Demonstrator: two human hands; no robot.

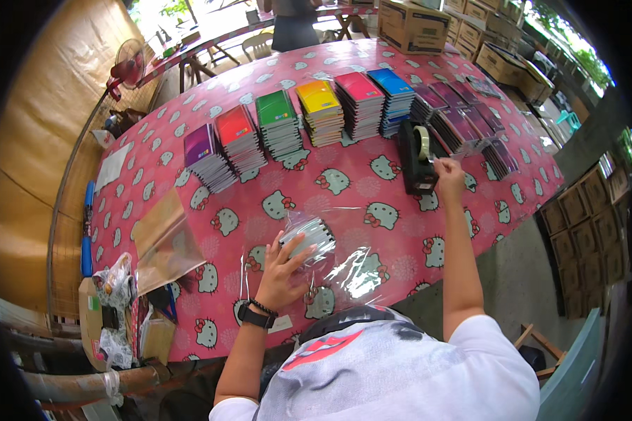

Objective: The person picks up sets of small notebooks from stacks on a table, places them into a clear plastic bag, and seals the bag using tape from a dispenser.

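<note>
Left hand spread flat, fingers wide, pinning clear wrap over spiral notebook near table's front edge. Right hand at black tape dispenser, fingertips pinched at the cutter end, prob. on the tape end; too small to confirm. Best kept: steady downward press w/ left so the fold stays tight; short strip, torn clean vs. the blade. Coloured notebook stacks in a row behind, well apart from the work.

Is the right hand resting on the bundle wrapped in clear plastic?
No, the right hand is up at the black tape dispenser; the left hand presses the bundle.
</note>
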